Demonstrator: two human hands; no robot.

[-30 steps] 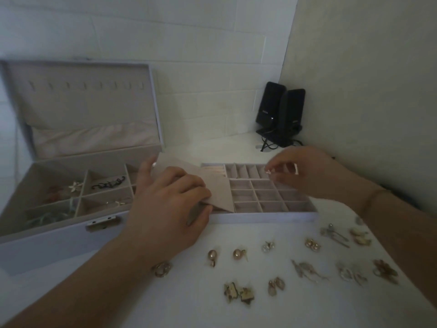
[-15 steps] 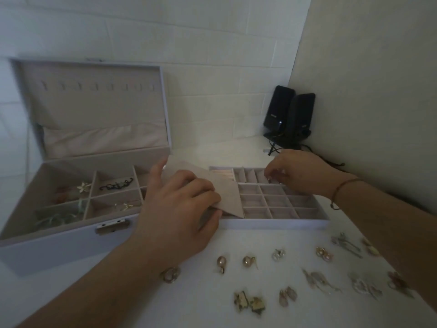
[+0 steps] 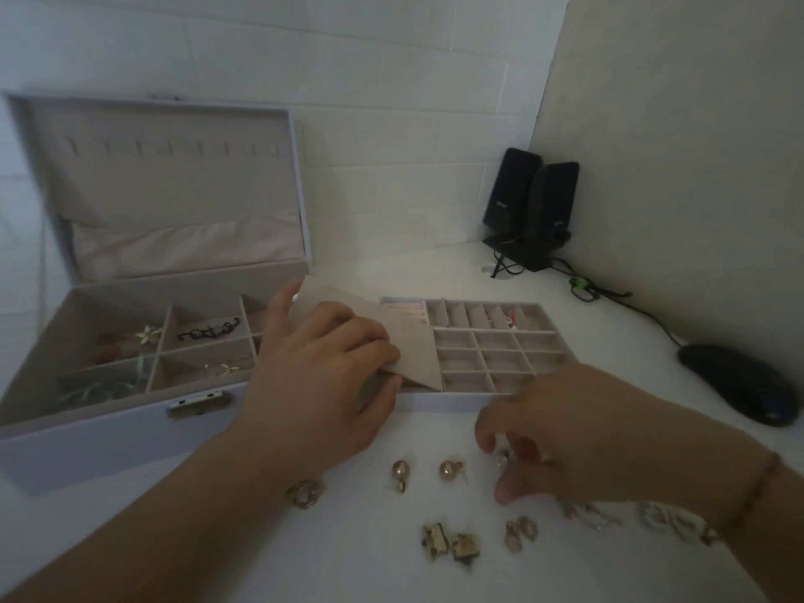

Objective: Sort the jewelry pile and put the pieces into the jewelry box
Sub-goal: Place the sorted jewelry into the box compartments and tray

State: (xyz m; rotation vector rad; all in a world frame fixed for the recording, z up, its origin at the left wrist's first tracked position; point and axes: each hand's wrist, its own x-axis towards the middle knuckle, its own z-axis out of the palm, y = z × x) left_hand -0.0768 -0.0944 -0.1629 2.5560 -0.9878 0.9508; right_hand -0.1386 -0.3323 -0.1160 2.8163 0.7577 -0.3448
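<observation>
The open jewelry box [image 3: 108, 424] stands at the left and holds a few pieces in its compartments. Beside it lies a divided tray [image 3: 452, 400]. My left hand [image 3: 317, 385] pinches a beige flap [image 3: 413, 346] lifted over the tray's left end. A small red-and-pale piece [image 3: 511, 319] sits in the tray's back row. My right hand [image 3: 578, 433] is blurred, low over the table, with thumb and fingers curled around a small pale earring [image 3: 502, 461]. I cannot tell whether it grips it. Two round earrings [image 3: 399, 470] lie just left of it.
A gold ring-like piece [image 3: 306, 493] lies by my left wrist. Square earrings [image 3: 450, 544] and an oval pair [image 3: 520, 530] lie nearer me, with more pieces half hidden under my right arm. Black speakers [image 3: 530, 211] stand in the corner and a dark mouse [image 3: 739, 380] at right.
My right hand left the tray's back row, where a small piece now sits, and came down to the earrings on the table. My left hand kept hold of the flap.
</observation>
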